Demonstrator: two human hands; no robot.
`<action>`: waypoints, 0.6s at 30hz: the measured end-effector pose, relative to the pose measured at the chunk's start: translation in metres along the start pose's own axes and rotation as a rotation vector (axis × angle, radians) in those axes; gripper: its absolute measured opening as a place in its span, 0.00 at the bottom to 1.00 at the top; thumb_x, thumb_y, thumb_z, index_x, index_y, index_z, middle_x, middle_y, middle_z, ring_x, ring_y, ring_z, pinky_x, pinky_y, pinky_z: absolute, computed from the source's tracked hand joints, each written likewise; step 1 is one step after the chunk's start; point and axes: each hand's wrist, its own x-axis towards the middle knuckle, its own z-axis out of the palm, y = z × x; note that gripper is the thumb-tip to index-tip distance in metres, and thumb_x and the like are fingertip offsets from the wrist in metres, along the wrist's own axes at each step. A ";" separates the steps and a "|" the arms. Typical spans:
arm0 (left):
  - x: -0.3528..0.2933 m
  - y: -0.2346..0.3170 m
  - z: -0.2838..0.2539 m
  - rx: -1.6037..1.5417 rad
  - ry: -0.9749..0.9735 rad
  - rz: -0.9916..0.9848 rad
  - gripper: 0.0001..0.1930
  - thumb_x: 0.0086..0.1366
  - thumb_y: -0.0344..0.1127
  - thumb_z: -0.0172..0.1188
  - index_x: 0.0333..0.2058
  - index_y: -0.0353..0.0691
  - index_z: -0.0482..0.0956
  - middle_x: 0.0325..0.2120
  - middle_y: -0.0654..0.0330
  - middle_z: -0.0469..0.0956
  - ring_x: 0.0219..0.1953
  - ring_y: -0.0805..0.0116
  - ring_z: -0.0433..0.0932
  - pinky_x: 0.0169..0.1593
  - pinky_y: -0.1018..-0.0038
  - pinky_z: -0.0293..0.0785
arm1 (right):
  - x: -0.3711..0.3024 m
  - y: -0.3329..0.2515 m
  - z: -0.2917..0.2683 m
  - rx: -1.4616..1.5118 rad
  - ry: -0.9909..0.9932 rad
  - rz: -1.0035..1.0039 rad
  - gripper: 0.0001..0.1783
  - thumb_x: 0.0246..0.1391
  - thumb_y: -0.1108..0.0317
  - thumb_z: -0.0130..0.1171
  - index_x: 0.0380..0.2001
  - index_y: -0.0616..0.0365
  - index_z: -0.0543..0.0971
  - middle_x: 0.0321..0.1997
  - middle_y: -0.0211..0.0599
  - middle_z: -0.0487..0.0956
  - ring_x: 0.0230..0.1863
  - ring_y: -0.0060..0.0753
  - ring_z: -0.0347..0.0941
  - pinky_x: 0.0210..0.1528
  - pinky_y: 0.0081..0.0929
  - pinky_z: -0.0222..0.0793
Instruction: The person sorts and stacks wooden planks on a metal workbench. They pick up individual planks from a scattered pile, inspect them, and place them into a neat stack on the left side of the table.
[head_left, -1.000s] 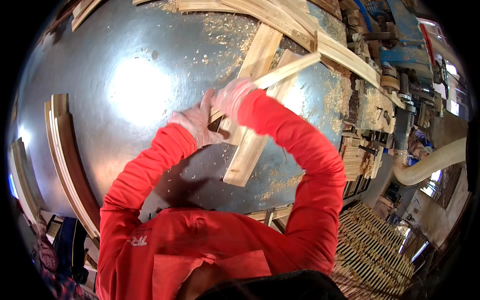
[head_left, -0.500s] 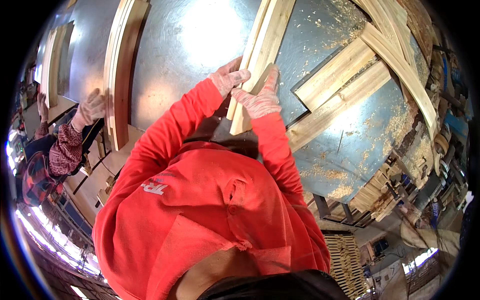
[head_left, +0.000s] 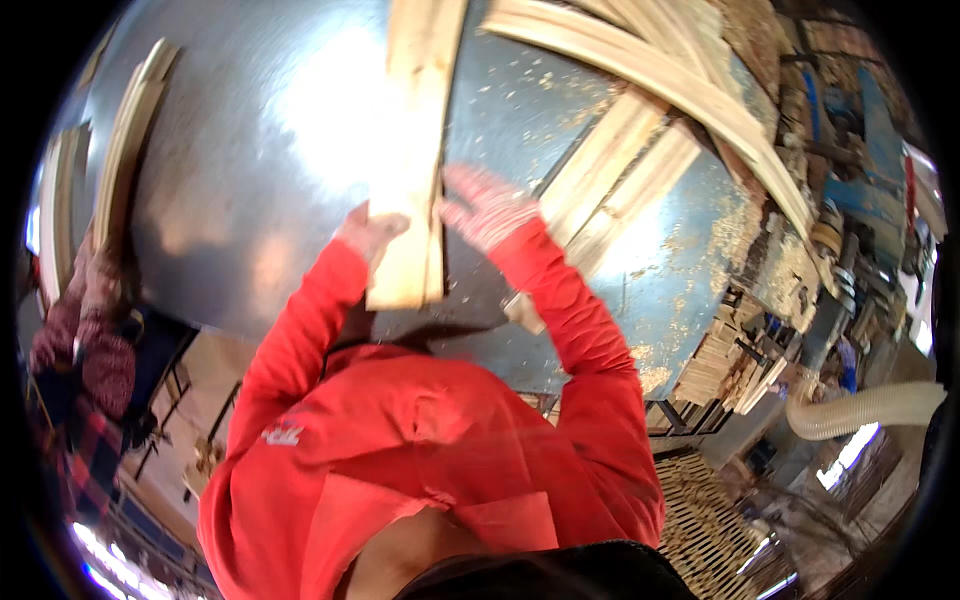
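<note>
Two pale wooden planks (head_left: 403, 262) lie side by side on the grey metal table in front of me, their near ends close to my body. My left hand (head_left: 370, 232), in a light work glove, grips the left edge of the planks, thumb on top. My gloved right hand (head_left: 487, 208) is blurred. Its fingers are spread beside the right edge of the planks, and whether they touch the wood is hard to tell.
More planks (head_left: 592, 165) lie to the right under long wood strips (head_left: 650, 62). Shavings litter the metal table (head_left: 240, 200). At far left, a co-worker's hands (head_left: 103, 280) are at other boards (head_left: 122, 165). Stacked wood pieces (head_left: 715, 365) and a ribbed hose (head_left: 860, 415) are at right.
The planks now lie with their broad faces up instead of standing narrow and tilted between my hands. My right hand has come off them to the right. The whole view has shifted.
</note>
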 end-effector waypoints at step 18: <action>-0.009 0.058 -0.123 0.911 0.603 0.202 0.26 0.63 0.47 0.58 0.57 0.46 0.67 0.40 0.47 0.80 0.42 0.49 0.78 0.46 0.61 0.72 | 0.094 0.087 -0.157 -1.087 0.110 -0.248 0.12 0.53 0.67 0.52 0.39 0.35 0.78 0.36 0.22 0.80 0.43 0.30 0.74 0.65 0.40 0.56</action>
